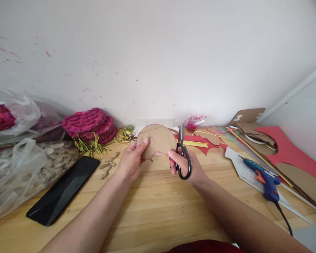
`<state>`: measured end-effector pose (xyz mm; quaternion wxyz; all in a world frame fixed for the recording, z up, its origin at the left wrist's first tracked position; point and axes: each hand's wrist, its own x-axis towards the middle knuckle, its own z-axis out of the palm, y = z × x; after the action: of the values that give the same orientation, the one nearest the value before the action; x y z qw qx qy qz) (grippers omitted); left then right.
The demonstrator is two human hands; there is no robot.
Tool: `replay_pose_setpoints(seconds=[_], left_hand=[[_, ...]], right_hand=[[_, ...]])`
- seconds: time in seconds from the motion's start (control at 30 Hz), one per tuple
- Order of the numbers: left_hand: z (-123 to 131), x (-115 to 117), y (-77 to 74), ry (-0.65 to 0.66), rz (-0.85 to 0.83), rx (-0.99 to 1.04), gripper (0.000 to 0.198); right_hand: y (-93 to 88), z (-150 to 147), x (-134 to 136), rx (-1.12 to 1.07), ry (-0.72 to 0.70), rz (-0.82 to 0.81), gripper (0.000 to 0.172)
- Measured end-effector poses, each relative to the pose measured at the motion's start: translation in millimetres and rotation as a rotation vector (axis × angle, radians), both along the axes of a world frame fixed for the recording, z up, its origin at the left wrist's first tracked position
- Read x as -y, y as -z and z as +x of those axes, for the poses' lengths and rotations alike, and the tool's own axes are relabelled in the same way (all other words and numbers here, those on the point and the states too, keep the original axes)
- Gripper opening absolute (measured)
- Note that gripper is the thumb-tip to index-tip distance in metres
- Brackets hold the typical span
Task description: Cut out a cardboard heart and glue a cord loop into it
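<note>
A round cardboard disc with a thin pinkish edge is held up over the wooden table. My left hand grips its left side, thumb on the face and fingers behind. Black-handled scissors hang on the fingers of my right hand, blades pointing up and away. The thumb and fingertips of that hand touch the lower right rim of the disc. A small notch or flap shows at the disc's bottom edge.
To the left are a black phone, loose pumpkin-like seeds, stacked magenta discs and a plastic bag of seeds. On the right lie a blue glue gun, red sheet and cardboard pieces. A wall rises behind.
</note>
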<state>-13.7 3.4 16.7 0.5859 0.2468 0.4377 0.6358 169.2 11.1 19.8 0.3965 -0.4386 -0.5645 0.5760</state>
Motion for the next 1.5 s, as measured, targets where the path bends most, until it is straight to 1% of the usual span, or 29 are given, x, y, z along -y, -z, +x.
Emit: replay_pose_setpoints(seconds=[0.13,0.17,0.27,0.33,0.4,0.47,0.57,0.67,0.8,0.97,1.13,1.5], left_hand=[[-16,-6,-9.7,-0.092,0.084,-0.042,0.048],[-21,-8,-13.0,-0.108,0.098,-0.046,0.048],[-35,-11,-22.7,-0.179,0.127,-0.038,0.047],[-43,-12,-26.4,-0.239,0.124,-0.029,0.049],[-47,-13,-27.2,-0.275,0.12,-0.02,0.049],[-48,-13,-25.7,-0.246,0.116,-0.023,0.048],[-46,-12,-22.6,-0.114,0.09,-0.069,0.047],[-41,-10,-21.4,-0.035,0.072,-0.125,0.052],[-39,-9,-20.6,-0.018,0.071,-0.156,0.053],[-39,-9,-16.0,0.018,0.077,-0.18,0.051],[-37,-8,-15.4,0.014,0.084,-0.203,0.052],[-33,-7,-22.2,0.024,0.05,-0.222,0.048]], right_hand=[[1.4,6,-1,-0.013,-0.034,-0.023,0.052],[0.2,9,-2,-0.002,-0.062,-0.019,0.053],[-5.2,22,-7,0.087,-0.209,0.039,0.056],[-8.3,31,-12,0.218,-0.358,0.109,0.055],[-9.7,36,-14,0.348,-0.471,0.156,0.053],[-9.9,36,-13,0.456,-0.521,0.18,0.05],[-10.0,30,-6,0.534,-0.564,0.209,0.046],[-10.7,25,0,0.549,-0.578,0.203,0.046],[-11.1,24,1,0.573,-0.564,0.194,0.046],[-12.1,22,2,0.579,-0.57,0.18,0.049],[-13.6,20,4,0.608,-0.561,0.182,0.05],[-9.4,21,4,0.569,-0.572,0.148,0.054]])
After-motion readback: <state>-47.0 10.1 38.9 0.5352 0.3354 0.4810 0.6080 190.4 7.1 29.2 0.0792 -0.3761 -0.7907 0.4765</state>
